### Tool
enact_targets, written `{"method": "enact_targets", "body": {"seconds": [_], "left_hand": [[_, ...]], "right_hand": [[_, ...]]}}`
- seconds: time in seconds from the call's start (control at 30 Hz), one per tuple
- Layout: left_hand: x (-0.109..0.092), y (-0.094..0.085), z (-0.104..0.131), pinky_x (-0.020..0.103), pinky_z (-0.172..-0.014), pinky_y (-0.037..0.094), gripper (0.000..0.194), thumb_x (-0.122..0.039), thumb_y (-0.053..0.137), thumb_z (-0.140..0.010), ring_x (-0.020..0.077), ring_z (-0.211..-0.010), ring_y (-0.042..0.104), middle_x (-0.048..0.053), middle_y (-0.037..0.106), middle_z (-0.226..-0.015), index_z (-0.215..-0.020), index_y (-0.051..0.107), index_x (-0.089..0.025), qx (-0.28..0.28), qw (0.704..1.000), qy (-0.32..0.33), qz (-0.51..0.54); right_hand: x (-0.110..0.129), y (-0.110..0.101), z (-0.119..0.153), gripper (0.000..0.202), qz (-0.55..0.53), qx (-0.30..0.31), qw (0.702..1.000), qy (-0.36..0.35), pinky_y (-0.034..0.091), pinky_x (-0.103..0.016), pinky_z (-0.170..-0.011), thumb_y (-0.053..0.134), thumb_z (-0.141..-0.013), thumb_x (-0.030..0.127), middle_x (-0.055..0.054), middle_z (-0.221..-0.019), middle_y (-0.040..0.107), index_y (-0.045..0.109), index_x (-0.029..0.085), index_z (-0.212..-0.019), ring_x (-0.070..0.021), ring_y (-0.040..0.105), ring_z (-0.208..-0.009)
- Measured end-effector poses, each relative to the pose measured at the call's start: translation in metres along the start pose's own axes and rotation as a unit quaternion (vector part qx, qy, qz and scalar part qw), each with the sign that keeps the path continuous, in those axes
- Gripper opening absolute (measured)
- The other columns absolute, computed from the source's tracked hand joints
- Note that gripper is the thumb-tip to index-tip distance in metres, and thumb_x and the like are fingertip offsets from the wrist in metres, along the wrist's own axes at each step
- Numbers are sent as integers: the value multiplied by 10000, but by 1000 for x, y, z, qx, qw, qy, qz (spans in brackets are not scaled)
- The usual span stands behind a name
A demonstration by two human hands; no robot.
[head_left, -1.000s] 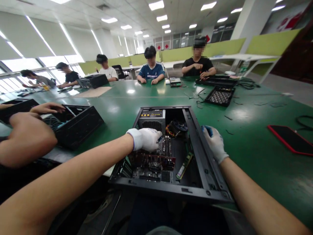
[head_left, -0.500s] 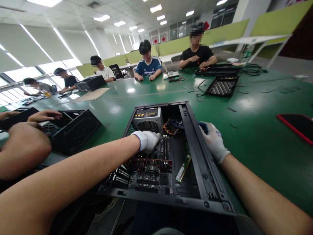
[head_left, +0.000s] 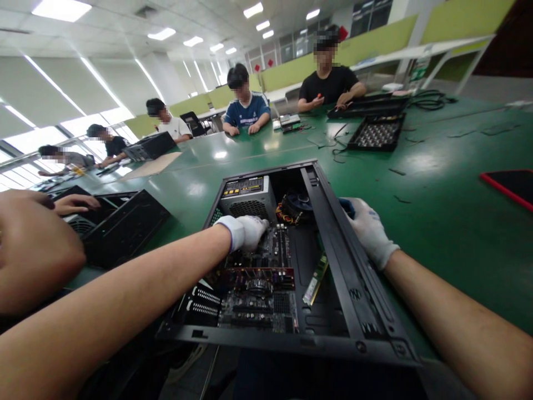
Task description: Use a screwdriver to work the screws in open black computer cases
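Observation:
An open black computer case (head_left: 328, 337) lies in front of me, partly over the table's near edge. My left hand (head_left: 251, 232), in a white glove, reaches inside it over the motherboard (head_left: 280, 244), just below the power supply (head_left: 245, 206). Its fingers are closed, and whatever they hold is hidden. Against the case's right side, my gloved right hand (head_left: 370, 230) grips the outer wall with bent fingers. A green memory module (head_left: 316, 279) lies loose on the case floor, right of the motherboard. A fan with coloured wires (head_left: 296, 208) sits beyond it, and a red expansion card (head_left: 258, 275) stands nearer me.
At left, a co-worker's arm (head_left: 37, 250) and hand reach to another black case (head_left: 129, 225). Across the green table (head_left: 437, 233) sit several people. A black tray of parts (head_left: 377, 133), loose cables (head_left: 433, 100) and a red-edged dark pad (head_left: 510, 186) lie on it.
The view has shifted slightly and the case's near edge appears lower. Both my hands keep nearly the same places on it. The co-worker's arm at left has moved up a little.

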State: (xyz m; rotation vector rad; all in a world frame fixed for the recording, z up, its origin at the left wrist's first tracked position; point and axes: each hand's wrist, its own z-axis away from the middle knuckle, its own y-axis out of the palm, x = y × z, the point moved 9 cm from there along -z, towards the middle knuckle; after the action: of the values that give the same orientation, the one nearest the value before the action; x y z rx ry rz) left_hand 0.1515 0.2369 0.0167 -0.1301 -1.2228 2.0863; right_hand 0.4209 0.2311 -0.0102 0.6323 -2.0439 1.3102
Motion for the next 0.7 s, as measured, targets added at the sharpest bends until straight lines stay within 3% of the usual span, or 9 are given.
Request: {"method": "enact_targets", "body": {"seconds": [0.43,0.7], "left_hand": [[-3,-3,3,278,-1031,524,530,-132,659,-825,254,-1229,682,111,700,-1369,-1350,618,-190,-10,999,45,15],[1,-8,2,349,-1044,541,593,-290,738,-832,316,-1268,659,175,665,-1398,-1387,594,-141,-25,1000,13,-1]], "right_hand": [[1,2,1,475,-7,9,1000,-8,546,-448,-895,539,-919,547,-166,-1115,726,727,178,-1151,-325,676,-1008],[3,2,2,472,5,23,1000,5,548,-469,-901,530,-917,531,-178,-1129,727,729,176,-1157,-341,679,-1038]]}}
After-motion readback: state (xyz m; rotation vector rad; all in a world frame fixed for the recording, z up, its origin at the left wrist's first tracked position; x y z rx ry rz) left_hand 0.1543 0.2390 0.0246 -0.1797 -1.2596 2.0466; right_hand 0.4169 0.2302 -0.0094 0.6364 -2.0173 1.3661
